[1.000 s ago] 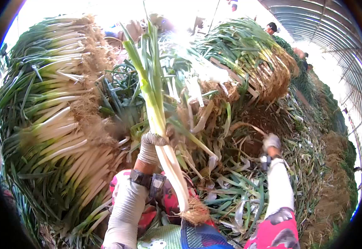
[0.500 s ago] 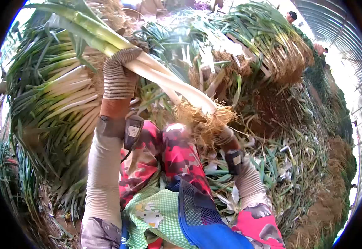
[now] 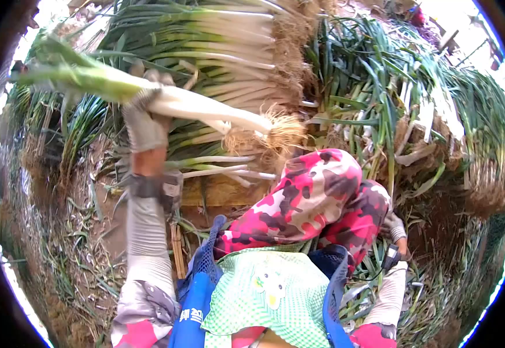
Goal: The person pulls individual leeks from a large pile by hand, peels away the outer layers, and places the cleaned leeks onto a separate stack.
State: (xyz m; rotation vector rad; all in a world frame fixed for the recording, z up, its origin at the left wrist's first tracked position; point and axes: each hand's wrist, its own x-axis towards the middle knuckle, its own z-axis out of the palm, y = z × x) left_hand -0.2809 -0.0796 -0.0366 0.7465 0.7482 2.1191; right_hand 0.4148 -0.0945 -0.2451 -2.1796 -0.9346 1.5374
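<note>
My left hand (image 3: 148, 107), in a striped knitted glove, is closed around a few leeks (image 3: 206, 109) at the upper left. Their white stalks and fringed roots point right, and the green leaves, blurred by motion, stretch left. They are over the left side of a large pile of leeks (image 3: 235, 58) laid in rows with the roots to the right. My right hand (image 3: 394, 226), also gloved, is beside my right knee, low and partly hidden. Its fingers seem loosely extended against the trouser leg, with nothing seen in them.
Another heap of leeks (image 3: 374, 75) lies at the upper right, with a root-ended bundle (image 3: 490, 168) at its far edge. Loose leaves and peelings (image 3: 96, 243) litter the soil on both sides. A few single leeks (image 3: 223, 168) lie just before my knees.
My view has turned left. My left hand has carried the leeks over the laid-out pile. My right hand, earlier by the roots, is now down beside my knee.
</note>
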